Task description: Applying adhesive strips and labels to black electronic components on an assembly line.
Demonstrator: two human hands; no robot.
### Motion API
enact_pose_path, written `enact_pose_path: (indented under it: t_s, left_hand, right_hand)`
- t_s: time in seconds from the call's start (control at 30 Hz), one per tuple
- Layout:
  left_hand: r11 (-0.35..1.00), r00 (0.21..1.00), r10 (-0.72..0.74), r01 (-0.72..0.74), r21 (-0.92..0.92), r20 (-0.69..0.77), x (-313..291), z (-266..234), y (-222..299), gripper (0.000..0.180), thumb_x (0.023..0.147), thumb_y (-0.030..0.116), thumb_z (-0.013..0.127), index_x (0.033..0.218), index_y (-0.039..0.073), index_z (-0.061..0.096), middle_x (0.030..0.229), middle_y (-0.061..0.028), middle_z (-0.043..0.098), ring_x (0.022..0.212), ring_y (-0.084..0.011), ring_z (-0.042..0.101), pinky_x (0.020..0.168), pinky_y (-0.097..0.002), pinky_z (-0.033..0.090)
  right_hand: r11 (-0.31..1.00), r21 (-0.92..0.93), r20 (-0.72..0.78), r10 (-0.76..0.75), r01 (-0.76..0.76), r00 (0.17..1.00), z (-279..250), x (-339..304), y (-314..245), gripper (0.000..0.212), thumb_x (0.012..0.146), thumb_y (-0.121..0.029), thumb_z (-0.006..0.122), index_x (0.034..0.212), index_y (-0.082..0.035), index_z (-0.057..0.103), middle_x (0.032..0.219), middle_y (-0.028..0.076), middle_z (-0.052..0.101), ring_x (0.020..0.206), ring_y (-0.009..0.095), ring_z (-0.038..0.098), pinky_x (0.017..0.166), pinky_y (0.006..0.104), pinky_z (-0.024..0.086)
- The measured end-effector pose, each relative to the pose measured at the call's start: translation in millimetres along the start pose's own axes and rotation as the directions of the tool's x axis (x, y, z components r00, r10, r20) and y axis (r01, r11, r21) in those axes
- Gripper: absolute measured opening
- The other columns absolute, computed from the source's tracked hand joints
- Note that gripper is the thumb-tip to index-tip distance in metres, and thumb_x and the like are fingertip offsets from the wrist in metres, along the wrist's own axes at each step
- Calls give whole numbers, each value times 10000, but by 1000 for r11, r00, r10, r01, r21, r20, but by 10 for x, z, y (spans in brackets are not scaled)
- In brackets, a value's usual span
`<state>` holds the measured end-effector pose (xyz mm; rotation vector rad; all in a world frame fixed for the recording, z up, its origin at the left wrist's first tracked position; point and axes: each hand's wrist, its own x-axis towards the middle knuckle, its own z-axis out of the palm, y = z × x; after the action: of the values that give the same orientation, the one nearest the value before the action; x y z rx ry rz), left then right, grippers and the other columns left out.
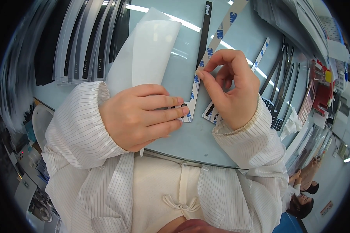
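My left hand point(144, 114) lies with outstretched fingers over a translucent white sheet point(153, 58). Its fingertips rest on the wider lower end of a narrow strip. That strip has white adhesive-tape backing point(221, 32) printed in blue, slanting up to the far right. Thumb and forefinger of my right hand point(235, 87) pinch at the edge of the backing, partway up. A slim black strip point(203, 40) runs close to it on the left, the two spreading apart toward the far side. Another backed strip point(210, 113) lies partly beneath my right hand.
Clear panels with black bands point(85, 46) lie at the left. Several thin black strips point(282, 77) lie at the right, near a crumpled white tissue point(292, 123) and a pink calculator point(308, 100). Stacked clear sheets point(295, 27) fill the far right. Two people sit beyond, lower right.
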<state>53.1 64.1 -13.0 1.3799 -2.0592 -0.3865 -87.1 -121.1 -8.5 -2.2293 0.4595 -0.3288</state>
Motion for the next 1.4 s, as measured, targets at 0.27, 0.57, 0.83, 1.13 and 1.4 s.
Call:
enact_pose_path:
  t_s: [0.27, 0.57, 0.83, 1.13, 1.4]
  left_hand:
    - [1000, 1000, -12, 12, -20, 4, -6, 3, 6, 320, 702, 145, 753, 979, -8, 701, 1104, -130, 693, 1059, -246, 644, 904, -365, 515]
    - [1000, 1000, -1, 1, -16, 16, -34, 21, -7, 357, 693, 144, 739, 1023, 15, 697, 1163, -133, 681, 1079, -260, 653, 889, -395, 513]
    - [997, 998, -48, 51, -63, 50, -5, -18, 31, 333, 717, 123, 731, 1023, -1, 687, 1159, -140, 677, 1116, -267, 635, 958, -402, 501]
    - [995, 997, -68, 70, -67, 34, -32, -3, 20, 216, 798, 65, 671, 1000, -11, 682, 1124, -141, 687, 1123, -256, 631, 1004, -404, 486]
    - [995, 996, -71, 75, -63, 59, -11, -41, 49, 294, 755, 125, 735, 1015, -2, 683, 1135, -142, 685, 1125, -255, 631, 1015, -405, 473]
  right_hand:
    - [985, -145, -70, -106, 95, 992, 30, 90, 44, 175, 788, -23, 743, 897, -19, 605, 807, 16, 631, 538, 59, 489, 481, 204, 373]
    - [963, -211, -99, -194, 170, 976, 4, 184, 124, 85, 813, -37, 734, 849, -5, 664, 756, 43, 608, 563, 99, 538, 502, 229, 423]
    - [970, -193, -88, -168, 149, 982, -3, 232, 153, 66, 806, -54, 743, 842, -20, 700, 756, 44, 626, 591, 119, 578, 529, 240, 450]
    - [955, -268, -113, -159, 124, 981, -6, 293, 95, 92, 787, -87, 769, 861, -48, 730, 734, 35, 620, 599, 110, 588, 515, 234, 453]
    - [945, -294, -149, -195, 145, 969, 3, 358, 166, 87, 800, -104, 766, 860, -52, 730, 718, 36, 609, 582, 104, 568, 493, 232, 431]
